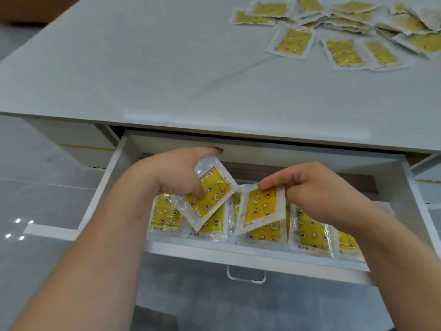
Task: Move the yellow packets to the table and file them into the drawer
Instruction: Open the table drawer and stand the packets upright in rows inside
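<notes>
1. Both forearms [107,235] reach over the open drawer [253,256]; my left fingers [199,191] curl round one yellow packet [210,198], my right fingers [269,183] pinch a second packet [261,207], above the filed row [310,229].
2. Either slick packet may slip, or knock that row askew.
3. Loose packets [293,41] scatter the pale counter [143,68]; grey floor [35,187] below, possibly tiled.

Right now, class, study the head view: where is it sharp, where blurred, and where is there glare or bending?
Head view: filed packets in the drawer look sharp; loose packets on the table blur towards the far right; glare spots dot the floor; the table edge bows, wide-angle.
</notes>
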{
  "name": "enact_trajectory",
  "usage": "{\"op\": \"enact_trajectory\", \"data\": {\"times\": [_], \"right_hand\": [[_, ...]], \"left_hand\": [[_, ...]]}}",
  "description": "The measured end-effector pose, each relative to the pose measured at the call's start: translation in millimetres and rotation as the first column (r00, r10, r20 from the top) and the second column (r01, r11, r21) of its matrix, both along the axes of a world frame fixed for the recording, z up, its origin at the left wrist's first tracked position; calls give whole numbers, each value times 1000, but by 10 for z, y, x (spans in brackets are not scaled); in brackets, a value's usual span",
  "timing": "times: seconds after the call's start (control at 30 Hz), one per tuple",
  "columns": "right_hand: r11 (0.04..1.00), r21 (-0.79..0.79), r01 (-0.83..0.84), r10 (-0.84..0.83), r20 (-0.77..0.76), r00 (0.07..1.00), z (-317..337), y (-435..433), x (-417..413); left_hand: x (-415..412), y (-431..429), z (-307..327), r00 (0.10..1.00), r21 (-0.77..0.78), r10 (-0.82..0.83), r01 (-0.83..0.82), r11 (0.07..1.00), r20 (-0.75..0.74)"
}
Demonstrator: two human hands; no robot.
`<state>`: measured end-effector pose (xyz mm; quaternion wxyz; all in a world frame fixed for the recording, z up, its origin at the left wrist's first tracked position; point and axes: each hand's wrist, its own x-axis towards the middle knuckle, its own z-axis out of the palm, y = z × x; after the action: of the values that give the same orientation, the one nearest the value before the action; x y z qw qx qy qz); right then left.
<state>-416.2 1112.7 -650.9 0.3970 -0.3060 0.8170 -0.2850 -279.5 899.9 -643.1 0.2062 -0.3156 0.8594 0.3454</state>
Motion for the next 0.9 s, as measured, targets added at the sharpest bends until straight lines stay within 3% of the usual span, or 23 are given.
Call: {"op": "enact_trajectory", "data": {"times": [0.27,0.47,0.6,0.9], "right_hand": [[990,1,-138,136,-189,973,-72,-210,152],[958,106,-265,278,-142,950,-249,-316,262],[885,234,-402,435,-108,894,-304,-279,301],[843,328,-426,500,-184,847,-306,-275,295]], "left_hand": [[-36,-84,-204,990,-27,137,-138,990,-5],[18,-210,-303,982,24,135,-139,990,129],[-16,-200,-333,977,-39,68,-62,997,203],[-6,-186,-340,930,-155,101,-48,987,354]]}}
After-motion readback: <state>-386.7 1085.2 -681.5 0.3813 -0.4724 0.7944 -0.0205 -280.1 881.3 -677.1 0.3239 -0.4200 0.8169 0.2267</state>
